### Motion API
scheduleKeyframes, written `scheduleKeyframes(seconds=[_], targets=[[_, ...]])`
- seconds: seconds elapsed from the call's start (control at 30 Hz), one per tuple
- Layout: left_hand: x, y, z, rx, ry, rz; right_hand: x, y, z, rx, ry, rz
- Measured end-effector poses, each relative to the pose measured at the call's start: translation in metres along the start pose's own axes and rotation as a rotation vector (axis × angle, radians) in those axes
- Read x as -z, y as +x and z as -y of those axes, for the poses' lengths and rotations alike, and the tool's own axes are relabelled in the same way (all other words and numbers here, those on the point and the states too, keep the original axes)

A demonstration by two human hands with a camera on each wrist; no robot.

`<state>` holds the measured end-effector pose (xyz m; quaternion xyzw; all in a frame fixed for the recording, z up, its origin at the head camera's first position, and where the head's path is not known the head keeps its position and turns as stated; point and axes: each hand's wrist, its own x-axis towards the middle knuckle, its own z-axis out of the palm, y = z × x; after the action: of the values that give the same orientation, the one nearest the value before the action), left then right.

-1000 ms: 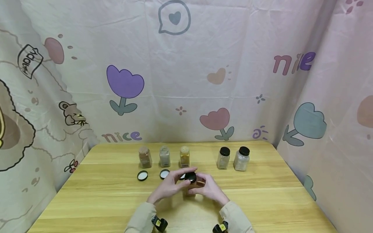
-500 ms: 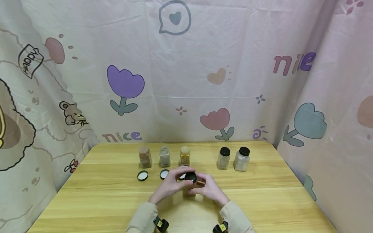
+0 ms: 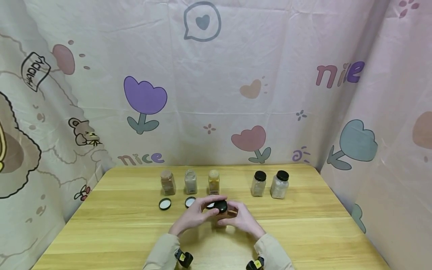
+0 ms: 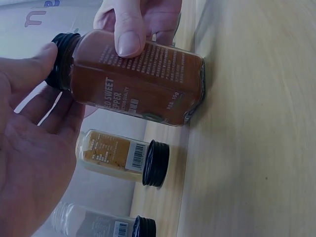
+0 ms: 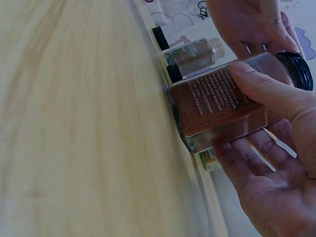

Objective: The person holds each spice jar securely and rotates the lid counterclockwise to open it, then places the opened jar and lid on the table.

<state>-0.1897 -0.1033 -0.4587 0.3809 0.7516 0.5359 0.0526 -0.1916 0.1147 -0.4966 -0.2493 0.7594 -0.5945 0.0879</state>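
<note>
On the pale, grained wooden worktop (image 3: 118, 232), the right hand (image 3: 243, 219) wraps thumb and fingers round a square clear-glass jar of reddish-brown powder (image 5: 222, 101) standing between both hands, while the left hand (image 3: 194, 216) pinches its ribbed black screw cap (image 3: 221, 206) with curled fingertips.

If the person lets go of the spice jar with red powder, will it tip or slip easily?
Probably stable: the spice jar stands on a flat base on the table and looks squarish, so it should not roll. Its walls look like smooth glass, likely slippery and breakable. The right hand grips its body; the left hand is at the black cap.
</note>
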Motion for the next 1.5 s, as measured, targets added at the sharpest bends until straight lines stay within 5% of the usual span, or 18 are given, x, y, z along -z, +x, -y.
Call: scheduleKeyframes(seconds=[0.4,0.8,1.1,1.5], targets=[[-0.005,0.001,0.002,-0.02,-0.004,-0.092,0.001,0.0,-0.003,0.006,0.011,0.002],[-0.005,0.002,0.001,-0.051,-0.033,-0.03,0.0,0.001,-0.001,0.002,0.01,0.005],[-0.011,0.004,0.0,-0.067,0.037,-0.148,0.0,0.0,-0.003,0.015,0.008,0.009],[-0.005,0.001,-0.003,-0.049,-0.02,-0.02,0.0,0.0,-0.003,-0.014,0.034,0.004]])
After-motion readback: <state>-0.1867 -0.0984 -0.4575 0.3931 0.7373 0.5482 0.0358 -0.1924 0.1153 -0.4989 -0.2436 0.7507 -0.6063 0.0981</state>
